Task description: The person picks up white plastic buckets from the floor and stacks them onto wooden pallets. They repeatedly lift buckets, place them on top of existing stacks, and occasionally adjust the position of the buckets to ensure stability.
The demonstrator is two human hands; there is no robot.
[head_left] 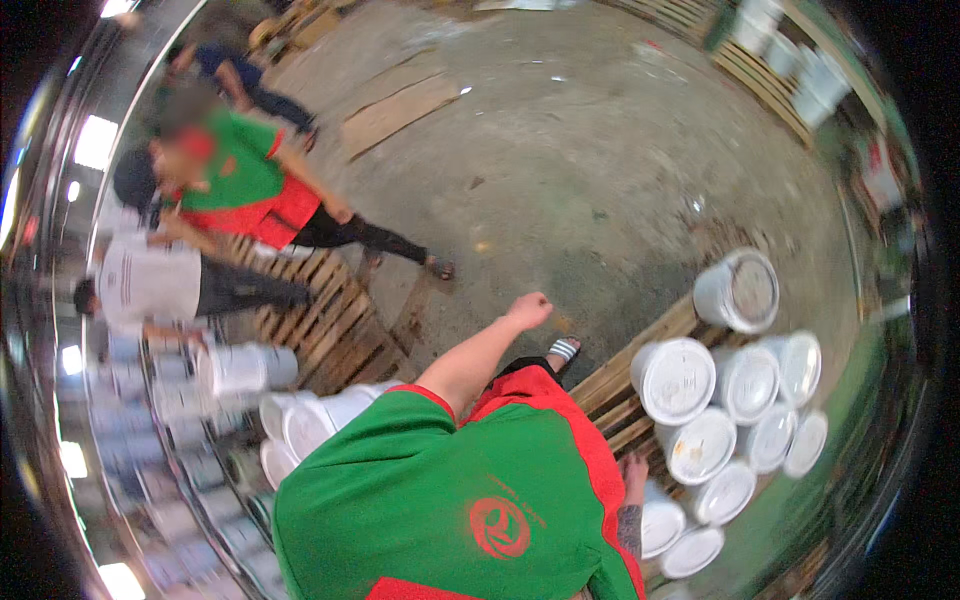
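My left hand (531, 310) is held out in front of me over the concrete floor, its fingers curled closed with nothing visible in them. Down by my right side is my right hand (634, 468), small in view, its fingers loosely apart and no object seen in them. It is nearest to a white lidded bucket (661, 526) and the edge of a wooden pallet (625, 425). More white buckets stand grouped there, including one with a stained lid (701, 446). A white bucket with a brownish, dirty top (752, 286) stands at the pallet's far end.
At left, a person in green and red (245, 170) walks near a slatted pallet (335, 320). Another person in a pale shirt (150, 280) is beside a white bucket (245, 370). White buckets (310, 425) stand close on my left. Flat cardboard (400, 115) lies on the floor.
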